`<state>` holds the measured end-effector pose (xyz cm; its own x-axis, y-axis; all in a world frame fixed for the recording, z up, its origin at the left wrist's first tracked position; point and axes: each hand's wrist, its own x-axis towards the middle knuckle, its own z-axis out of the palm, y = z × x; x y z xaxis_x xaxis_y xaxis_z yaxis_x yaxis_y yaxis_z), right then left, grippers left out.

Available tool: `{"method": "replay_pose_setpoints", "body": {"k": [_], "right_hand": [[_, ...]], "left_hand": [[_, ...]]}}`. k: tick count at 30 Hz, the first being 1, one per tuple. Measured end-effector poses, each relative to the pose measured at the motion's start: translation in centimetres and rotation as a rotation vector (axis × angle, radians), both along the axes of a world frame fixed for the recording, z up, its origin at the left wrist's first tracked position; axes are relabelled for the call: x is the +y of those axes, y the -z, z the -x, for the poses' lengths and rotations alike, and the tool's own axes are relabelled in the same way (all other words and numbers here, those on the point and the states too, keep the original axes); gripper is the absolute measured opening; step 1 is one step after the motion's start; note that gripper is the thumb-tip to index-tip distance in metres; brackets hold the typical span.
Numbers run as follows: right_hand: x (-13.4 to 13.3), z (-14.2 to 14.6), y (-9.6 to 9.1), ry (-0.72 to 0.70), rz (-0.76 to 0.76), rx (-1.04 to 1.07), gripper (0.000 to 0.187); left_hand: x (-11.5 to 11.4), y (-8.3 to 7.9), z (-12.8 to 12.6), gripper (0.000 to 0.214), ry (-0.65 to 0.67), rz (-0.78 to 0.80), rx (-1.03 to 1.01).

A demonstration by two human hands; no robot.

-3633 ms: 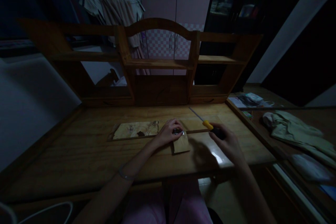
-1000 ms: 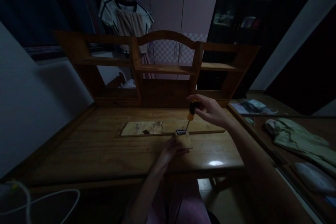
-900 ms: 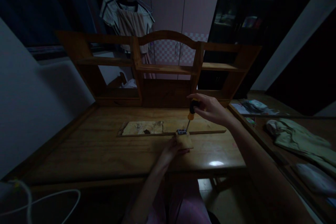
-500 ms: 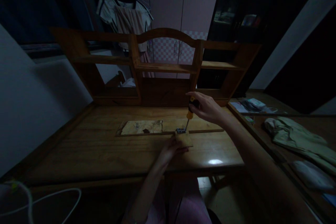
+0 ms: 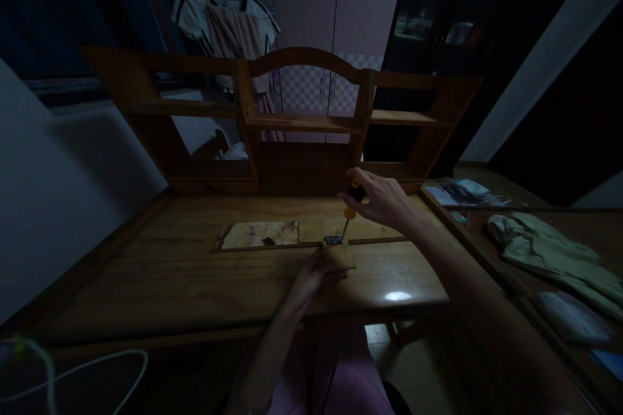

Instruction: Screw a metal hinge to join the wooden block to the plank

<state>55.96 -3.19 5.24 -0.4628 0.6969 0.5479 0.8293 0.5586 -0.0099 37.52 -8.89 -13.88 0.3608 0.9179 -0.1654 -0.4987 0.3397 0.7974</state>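
My right hand is closed around the black and yellow handle of a screwdriver. The shaft slants down, and its tip meets the right end of a small metal fitting; the exact contact is too small to make out. That fitting sits at the far edge of a small wooden block. With my left hand I grip the block from its left and near side, against the desk top. Some of the left fingers are hidden by the block.
Behind the hands runs a recessed strip with a worn pale panel. A wooden shelf unit rises at the desk's back. To the right lie a light green garment and a plastic packet. A white cable loops at lower left.
The right fingers have shifted and turned slightly on the screwdriver handle. My left hand still grips the block. The whole view has shifted a little.
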Motion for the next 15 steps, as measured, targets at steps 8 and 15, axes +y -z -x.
{"method": "replay_pose_setpoints", "body": {"k": [8, 15], "right_hand": [[0.2, 0.0, 0.3, -0.142, 0.023, 0.129, 0.039], [-0.3, -0.2, -0.1, -0.224, 0.076, 0.095, 0.060]], "left_hand": [[-0.3, -0.3, 0.1, 0.055, -0.008, -0.020, 0.005], [-0.4, -0.8, 0.0, 0.059, 0.000, -0.033, -0.007]]}}
